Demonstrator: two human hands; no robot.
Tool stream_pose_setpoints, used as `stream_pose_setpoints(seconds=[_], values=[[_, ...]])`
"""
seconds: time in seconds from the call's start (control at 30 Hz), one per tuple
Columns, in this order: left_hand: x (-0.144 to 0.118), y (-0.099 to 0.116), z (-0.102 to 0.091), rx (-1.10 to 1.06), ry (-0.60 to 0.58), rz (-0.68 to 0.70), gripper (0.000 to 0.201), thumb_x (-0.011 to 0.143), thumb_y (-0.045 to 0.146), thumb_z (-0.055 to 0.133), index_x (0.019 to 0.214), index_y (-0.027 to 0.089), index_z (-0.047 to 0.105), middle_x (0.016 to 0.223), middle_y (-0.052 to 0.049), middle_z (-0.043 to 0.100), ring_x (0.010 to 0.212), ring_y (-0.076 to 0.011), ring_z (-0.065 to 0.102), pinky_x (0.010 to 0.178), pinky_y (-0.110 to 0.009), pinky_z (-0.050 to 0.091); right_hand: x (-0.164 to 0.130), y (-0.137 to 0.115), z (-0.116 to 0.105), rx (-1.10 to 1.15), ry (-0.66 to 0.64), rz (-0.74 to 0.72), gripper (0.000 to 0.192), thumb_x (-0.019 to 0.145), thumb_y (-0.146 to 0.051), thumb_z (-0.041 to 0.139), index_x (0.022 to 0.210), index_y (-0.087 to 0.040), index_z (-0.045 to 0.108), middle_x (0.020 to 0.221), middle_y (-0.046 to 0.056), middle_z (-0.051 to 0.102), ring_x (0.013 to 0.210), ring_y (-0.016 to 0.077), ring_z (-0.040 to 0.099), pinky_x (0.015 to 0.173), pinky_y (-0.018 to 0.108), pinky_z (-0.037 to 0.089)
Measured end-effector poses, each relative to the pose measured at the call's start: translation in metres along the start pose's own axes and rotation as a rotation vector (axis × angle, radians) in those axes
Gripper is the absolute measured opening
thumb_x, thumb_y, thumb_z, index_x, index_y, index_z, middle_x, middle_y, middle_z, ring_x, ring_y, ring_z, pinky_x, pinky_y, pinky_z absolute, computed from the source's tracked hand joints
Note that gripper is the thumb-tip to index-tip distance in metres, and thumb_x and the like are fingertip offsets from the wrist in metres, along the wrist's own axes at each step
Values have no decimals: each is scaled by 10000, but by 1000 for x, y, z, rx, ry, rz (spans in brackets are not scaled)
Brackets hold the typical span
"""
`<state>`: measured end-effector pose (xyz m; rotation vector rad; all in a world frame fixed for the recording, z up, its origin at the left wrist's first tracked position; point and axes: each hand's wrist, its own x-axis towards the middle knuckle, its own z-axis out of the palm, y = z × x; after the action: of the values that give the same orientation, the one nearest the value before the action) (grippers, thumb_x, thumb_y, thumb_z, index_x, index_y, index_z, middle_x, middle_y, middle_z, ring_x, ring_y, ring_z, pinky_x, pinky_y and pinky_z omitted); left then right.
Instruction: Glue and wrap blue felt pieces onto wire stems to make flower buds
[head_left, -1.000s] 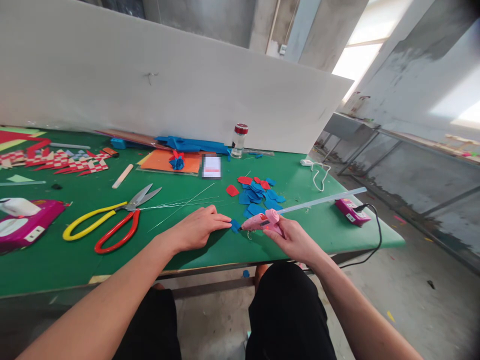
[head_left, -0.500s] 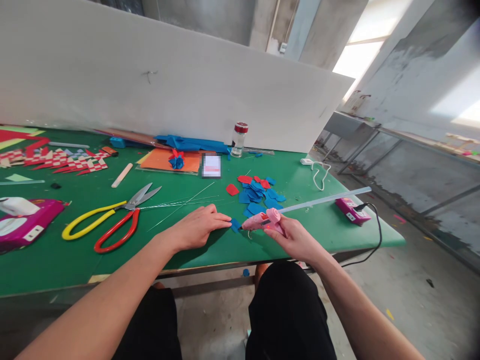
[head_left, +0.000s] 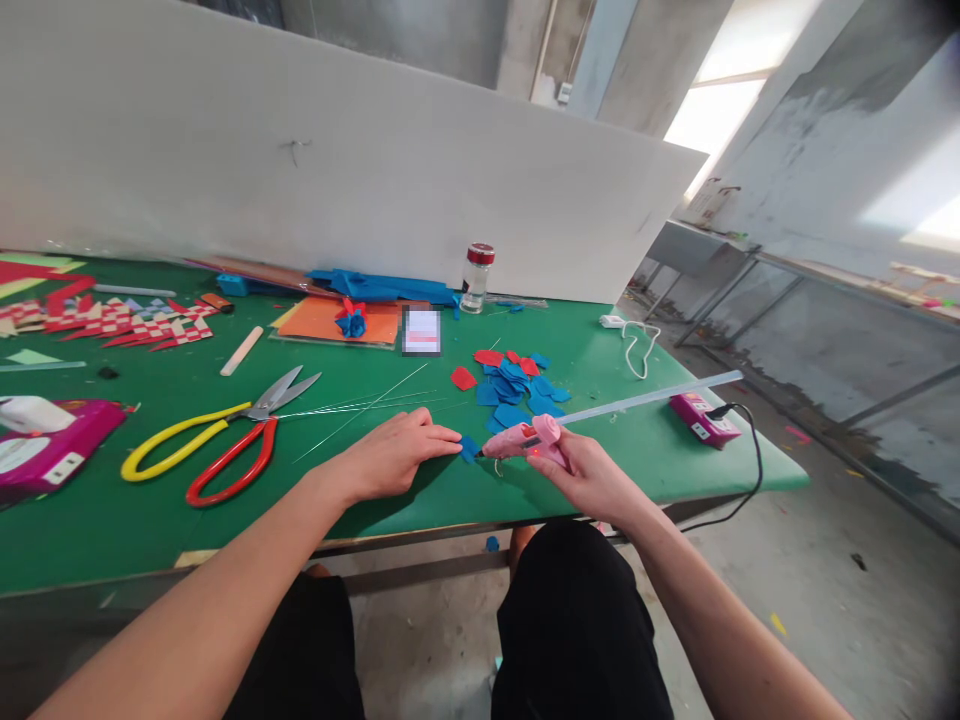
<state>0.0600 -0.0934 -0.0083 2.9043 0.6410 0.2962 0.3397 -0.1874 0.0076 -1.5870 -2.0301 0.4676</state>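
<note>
Over on the left, the big scissors (head_left: 225, 440) are lying open on the green table (head_left: 112, 530), with thin wires (head_left: 360, 405) running from the blades toward your work; a careless sweep of your forearm is likely to snag them.

Your left hand (head_left: 390, 458) is resting flat on the table, fingers together, the fingertips (head_left: 450, 440) pinning a small blue felt piece (head_left: 469, 448) near the front edge. That is where I judge the main hazard to be: the nozzle of the pink glue gun (head_left: 521, 440) is touching or just beside that piece, very close to your fingertips. If glue is running out faster than you expect, or the piece is sliding, you are risking a burn.

Your right hand (head_left: 581, 470) is clamped around the gun's grip, a long clear glue stick (head_left: 645, 398) jutting out behind it to the right. Its black cord (head_left: 750, 470) is looping off the table edge; a tug there could jerk the nozzle.

Just beyond, the pile of blue and red felt pieces (head_left: 514, 380) is sitting near enough for stray glue strings to be catching on it.
</note>
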Motion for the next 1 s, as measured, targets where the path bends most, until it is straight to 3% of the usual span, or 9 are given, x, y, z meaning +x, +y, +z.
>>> stream_pose_setpoints(seconds=[0.3,0.47,0.83,1.0], values=[[0,0,0,-9,-2,-1,662,758,-58,461,1300,298,600,1344,19,624,974,-202,505,847,-340,463,0,-4,-5,61,-15,14,324,922,-453,457,807,-177,582,669,8,550,591,150,475,560,262,355],[0,1,0,-1,-12,-3,655,761,-59,454,1300,282,602,1348,22,621,966,-207,497,858,-351,459,0,-2,0,-2,-10,-3,345,925,-457,437,721,-189,512,616,-10,486,540,126,396,520,255,302],[1,0,-1,-6,-3,5,668,747,-67,452,1295,282,605,1351,20,619,959,-203,498,847,-341,459,2,-9,-4,-11,12,-6,346,901,-452,438,655,-210,424,620,0,481,563,137,432,536,258,314],[0,0,-1,-11,-4,7,663,749,-65,442,1294,275,605,1352,17,618,952,-200,498,839,-334,455,1,-6,-3,-6,21,10,323,902,-448,452,712,-193,511,626,0,512,561,138,456,535,251,327]])
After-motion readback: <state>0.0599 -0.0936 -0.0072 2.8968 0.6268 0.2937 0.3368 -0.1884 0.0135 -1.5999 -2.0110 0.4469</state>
